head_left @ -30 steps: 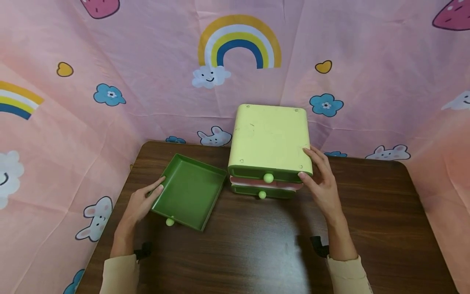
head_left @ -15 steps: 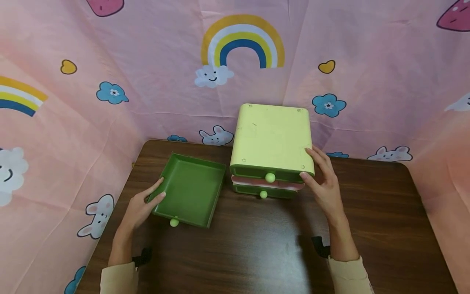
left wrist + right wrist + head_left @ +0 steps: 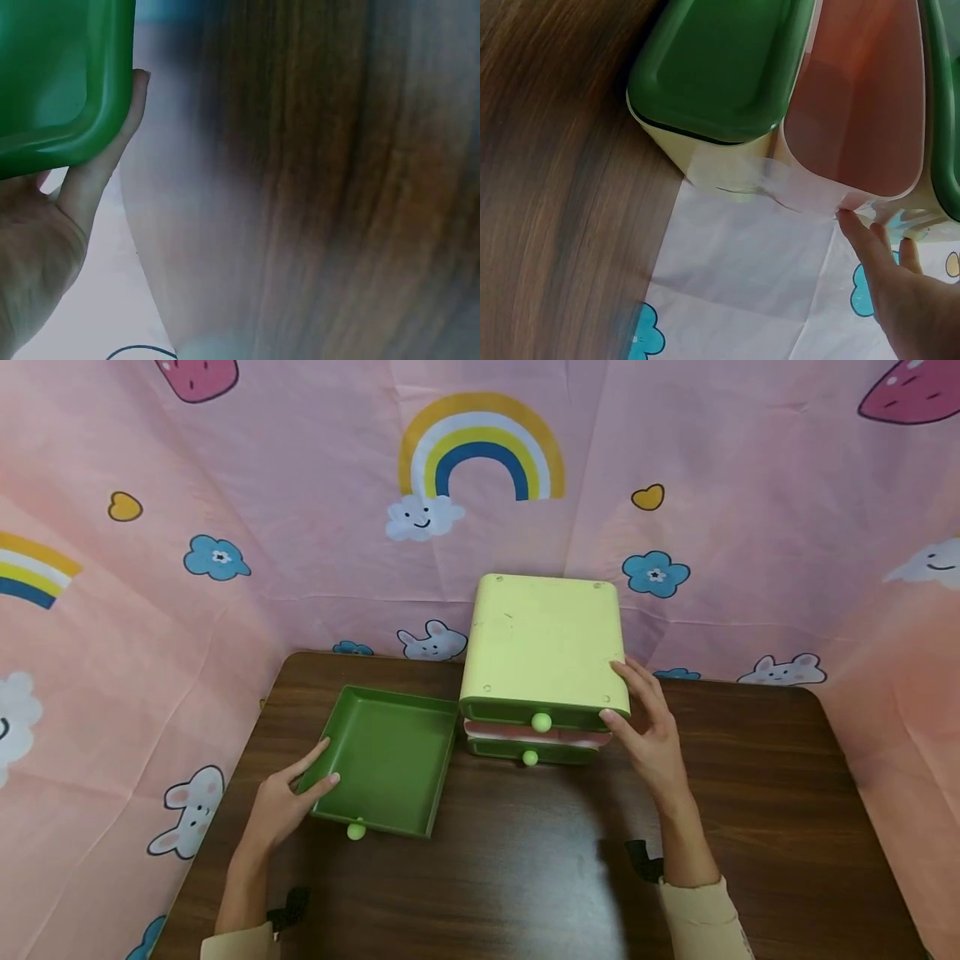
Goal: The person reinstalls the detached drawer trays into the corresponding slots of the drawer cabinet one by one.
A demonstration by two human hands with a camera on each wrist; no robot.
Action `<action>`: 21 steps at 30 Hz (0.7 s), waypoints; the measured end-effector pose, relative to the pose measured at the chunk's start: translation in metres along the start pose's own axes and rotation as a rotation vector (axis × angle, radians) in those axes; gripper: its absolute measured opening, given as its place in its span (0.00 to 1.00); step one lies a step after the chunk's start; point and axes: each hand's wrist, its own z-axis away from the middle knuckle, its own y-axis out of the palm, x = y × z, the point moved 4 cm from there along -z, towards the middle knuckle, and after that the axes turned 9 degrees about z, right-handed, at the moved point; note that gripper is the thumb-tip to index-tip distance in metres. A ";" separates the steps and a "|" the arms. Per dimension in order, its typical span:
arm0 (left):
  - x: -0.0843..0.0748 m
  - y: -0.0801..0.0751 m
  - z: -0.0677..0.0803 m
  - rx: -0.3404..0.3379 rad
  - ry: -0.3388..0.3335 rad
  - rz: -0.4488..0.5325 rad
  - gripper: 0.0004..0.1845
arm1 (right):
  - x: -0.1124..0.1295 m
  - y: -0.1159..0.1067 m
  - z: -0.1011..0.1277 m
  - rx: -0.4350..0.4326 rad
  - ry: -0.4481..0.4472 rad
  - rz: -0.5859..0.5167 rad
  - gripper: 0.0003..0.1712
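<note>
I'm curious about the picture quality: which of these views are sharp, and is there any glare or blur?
Head view: sharp, with a pale glare patch on the table. Left wrist view: soft and hazy, wood grain smeared, only the green drawer edge is readable. Right wrist view: close up, the cabinet fairly clear, the tabletop grain blurred.

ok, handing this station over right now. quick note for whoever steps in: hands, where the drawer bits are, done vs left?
Left hand: grips the near-left corner of the loose green drawer, which lies flat on the table left of the cabinet, knob toward the person.
Right hand: fingers straight against the right front corner of the yellow drawer cabinet, steadying it.
Cabinet: top and bottom green drawers are in; the middle slot shows pink.
Done: one green drawer is out and empty.
Left, as a guess: either put that drawer back or go on emptying the cabinet.
</note>
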 end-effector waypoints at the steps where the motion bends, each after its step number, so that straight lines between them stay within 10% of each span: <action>1: 0.000 0.000 0.002 -0.005 -0.007 0.011 0.35 | 0.000 0.000 0.000 0.001 -0.002 0.002 0.34; 21: -0.009 0.002 0.031 -0.082 0.006 0.003 0.34 | -0.004 0.000 0.001 0.016 0.026 -0.002 0.34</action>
